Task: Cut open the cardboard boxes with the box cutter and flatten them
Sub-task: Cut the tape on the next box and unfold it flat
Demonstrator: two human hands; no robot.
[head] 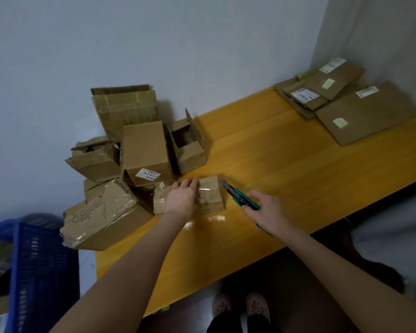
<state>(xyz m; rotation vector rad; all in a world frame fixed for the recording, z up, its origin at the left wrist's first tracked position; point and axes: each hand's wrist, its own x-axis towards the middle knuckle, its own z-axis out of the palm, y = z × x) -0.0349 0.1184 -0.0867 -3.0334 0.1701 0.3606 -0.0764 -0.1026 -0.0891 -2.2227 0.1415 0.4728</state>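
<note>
Head view: the small taped box (210,192) near the left end of the table (286,164) seems light, stiff and tape-slippery, so the left hand (179,199) presses its top with straight joined fingers, while the right hand (267,212) curls its fingers round the box cutter (239,195).

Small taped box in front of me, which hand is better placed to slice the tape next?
Right. The right hand grips the box cutter, its blade pointing at the small taped box, close to its right edge. The left hand lies flat on the box, steadying it.
</note>
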